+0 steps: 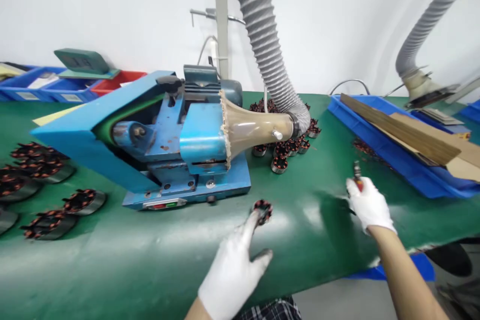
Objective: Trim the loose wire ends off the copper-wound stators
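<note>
My left hand (234, 267), in a white glove with a dark thumb tip, has its index fingertip on a small round copper-wound part (263, 211). Its thumb is spread away from the part, so the hand is open. Farther right, my gloved right hand (369, 205) is closed around a small hand tool (358, 177) with a red and dark handle, its metal tip pointing away from me. Between the hands lies bare green tabletop (300, 255).
A blue belt machine (204, 135) with a clear funnel and grey hose (262, 30) stands left of centre. More wound parts (279, 164) cluster behind the funnel, with others (84, 201) at left. A blue tray (393, 145) holding cardboard lies at right.
</note>
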`<state>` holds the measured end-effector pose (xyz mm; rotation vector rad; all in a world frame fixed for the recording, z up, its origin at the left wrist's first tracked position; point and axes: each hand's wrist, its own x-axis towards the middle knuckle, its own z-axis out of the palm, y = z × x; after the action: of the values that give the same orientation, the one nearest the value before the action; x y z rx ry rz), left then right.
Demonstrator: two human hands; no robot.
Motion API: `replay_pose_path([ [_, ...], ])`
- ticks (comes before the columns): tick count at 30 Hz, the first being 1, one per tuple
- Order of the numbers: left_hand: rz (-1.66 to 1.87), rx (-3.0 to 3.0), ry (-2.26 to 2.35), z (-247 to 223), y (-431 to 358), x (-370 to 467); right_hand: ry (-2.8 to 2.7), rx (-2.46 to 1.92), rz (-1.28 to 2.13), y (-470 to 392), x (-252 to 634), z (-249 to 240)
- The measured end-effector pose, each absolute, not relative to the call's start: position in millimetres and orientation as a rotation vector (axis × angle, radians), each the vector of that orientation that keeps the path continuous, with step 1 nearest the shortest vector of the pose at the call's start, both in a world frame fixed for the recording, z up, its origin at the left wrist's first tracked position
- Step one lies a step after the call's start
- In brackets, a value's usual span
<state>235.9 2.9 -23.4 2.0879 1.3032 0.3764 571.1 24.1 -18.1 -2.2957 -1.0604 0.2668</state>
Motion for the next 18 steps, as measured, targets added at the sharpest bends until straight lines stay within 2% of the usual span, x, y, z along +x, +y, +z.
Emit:
replay_pose_path([
  [4,0.430,2.277,1.140,-35,5,253,-1.247,-2.518,0.046,27,556,-33],
  [12,0.430,2.403,1.072,-44,0,228,-1.894,-2.498,-0.283,39,482,-65],
  [18,0.501,2.472,1.071,-53,1,229,-1.644,-2.657,-0.354,108,467,-64],
])
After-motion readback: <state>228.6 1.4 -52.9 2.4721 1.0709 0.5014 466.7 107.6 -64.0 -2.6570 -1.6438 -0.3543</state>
